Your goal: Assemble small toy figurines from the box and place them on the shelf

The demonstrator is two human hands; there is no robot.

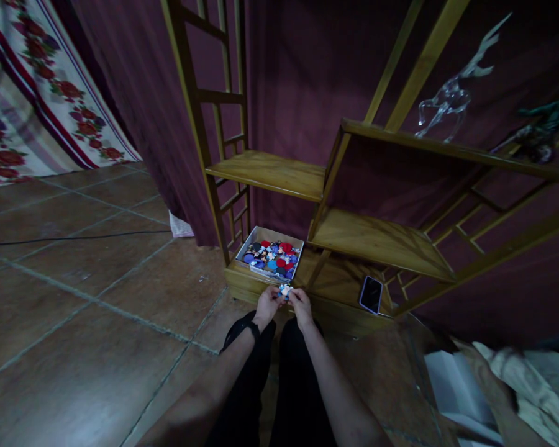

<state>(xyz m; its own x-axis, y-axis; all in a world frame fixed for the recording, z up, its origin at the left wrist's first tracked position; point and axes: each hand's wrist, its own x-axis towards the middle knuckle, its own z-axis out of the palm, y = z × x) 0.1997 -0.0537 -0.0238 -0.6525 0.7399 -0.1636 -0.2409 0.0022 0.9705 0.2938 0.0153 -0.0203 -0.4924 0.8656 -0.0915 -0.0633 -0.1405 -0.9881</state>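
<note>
Between my two hands is a small white-and-blue figure (286, 290), held just in front of the box. The fingertips of my left hand (268, 304) pinch it from the left. On the other side, my right hand (301, 305) grips it with closed fingers. Its finer details are too small to make out. A shallow white cardboard box (257, 234) sits on the low wooden shelf right beyond my hands. Inside lie many small colourful pieces (274, 256) in red, blue, purple, white and black, heaped together.
A phone (371, 294) lies on the wooden shelf unit (270, 174) to the right. Higher up stands a clear deer ornament (451, 93), with a dark ornament (535, 136) beside it. At the lower right are a white box (459, 385) and cloth (526, 385). A cable (74, 238) crosses the tiled floor.
</note>
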